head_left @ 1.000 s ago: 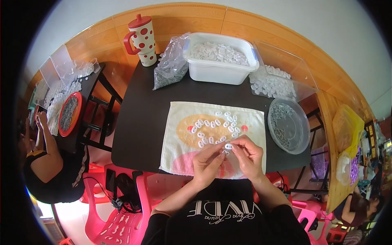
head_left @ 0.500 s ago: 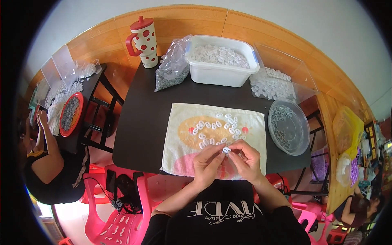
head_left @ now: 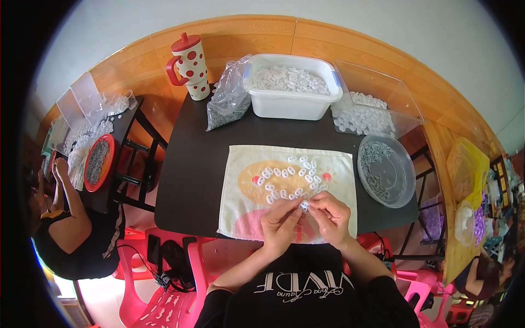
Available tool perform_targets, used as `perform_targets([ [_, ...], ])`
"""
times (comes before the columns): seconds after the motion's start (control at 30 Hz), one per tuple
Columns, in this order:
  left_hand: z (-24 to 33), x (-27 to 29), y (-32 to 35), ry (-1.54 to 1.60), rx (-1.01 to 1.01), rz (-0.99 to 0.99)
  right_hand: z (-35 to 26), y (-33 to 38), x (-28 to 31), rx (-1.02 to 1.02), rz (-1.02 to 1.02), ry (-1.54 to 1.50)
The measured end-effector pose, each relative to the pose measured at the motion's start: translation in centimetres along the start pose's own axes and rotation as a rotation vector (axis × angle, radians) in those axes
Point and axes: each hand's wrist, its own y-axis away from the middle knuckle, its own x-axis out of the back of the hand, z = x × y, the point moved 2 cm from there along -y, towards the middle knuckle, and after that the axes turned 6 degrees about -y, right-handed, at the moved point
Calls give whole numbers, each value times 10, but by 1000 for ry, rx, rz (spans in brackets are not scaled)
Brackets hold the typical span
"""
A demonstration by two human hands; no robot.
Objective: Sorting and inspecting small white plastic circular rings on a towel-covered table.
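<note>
While pinched between hands (head_left: 303,214): white piece (head_left: 304,205)

One towel (head_left: 240,191), one tub (head_left: 290,101), two hands.

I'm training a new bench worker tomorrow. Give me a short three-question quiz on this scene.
1. True or false: both hands, left hand and right hand, meet at one small white plastic piece over the towel.
2. What stands at the black table's far left corner?
A. red-dotted mug
B. kettle
C. lamp
3. Fill in: the white tub is filled with small white ____.

Key:
1. True.
2. A, the red-dotted mug.
3. Pieces.
</note>
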Motion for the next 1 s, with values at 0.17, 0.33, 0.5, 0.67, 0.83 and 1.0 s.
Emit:
perform_targets([
  [0.17,0,1,0,55,90,-8,1,-4,0,-7,-22,-8],
  [0.33,20,-2,-2,-118,22,-20,-6,-6,6,-37,-69,32],
  [0.5,38,3,-10,-534,-121,-170,-4,-7,9,38,-148,2],
  [0.67,42,6,-7,-807,-264,-244,0,-5,9,240,-332,241],
  [0.83,35,6,-5,-902,-355,-275,8,8,7,299,-466,472],
  [1.0,33,15,-11,-786,-407,-364,5,10,8,363,-446,494],
])
